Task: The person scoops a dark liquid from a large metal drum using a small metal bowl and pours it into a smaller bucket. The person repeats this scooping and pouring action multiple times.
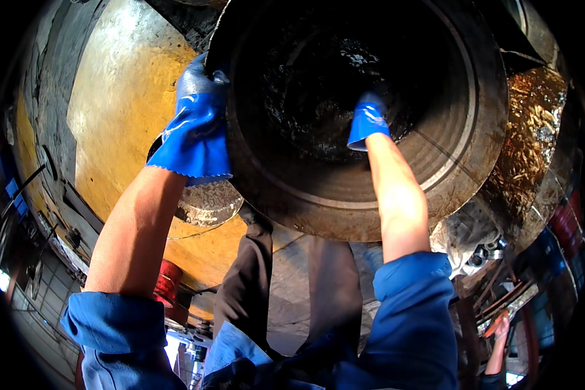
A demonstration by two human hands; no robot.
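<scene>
In front of me a large, round, dark metal drum (325,218) lies with its wide mouth toward me. Its inside is mostly in shadow, with wet-looking black glints deep down. My left hand (198,97), in a long blue rubber glove, is closed over the left edge of the drum, thumb on the rim. Inside the mouth reaches my right hand (368,120), in a matching blue glove. Its cuff shows clearly, but the fingers are blurred and lost in the dark, so I cannot see whether they hold anything.
A worn yellow floor (120,97) spreads to the left. Beside the drum sits a round, pale-topped metal piece (208,203), and a red can (168,283) stands nearer. Brown, wet-looking debris (530,117) lies at the right. Another person's arm (497,344) shows at lower right.
</scene>
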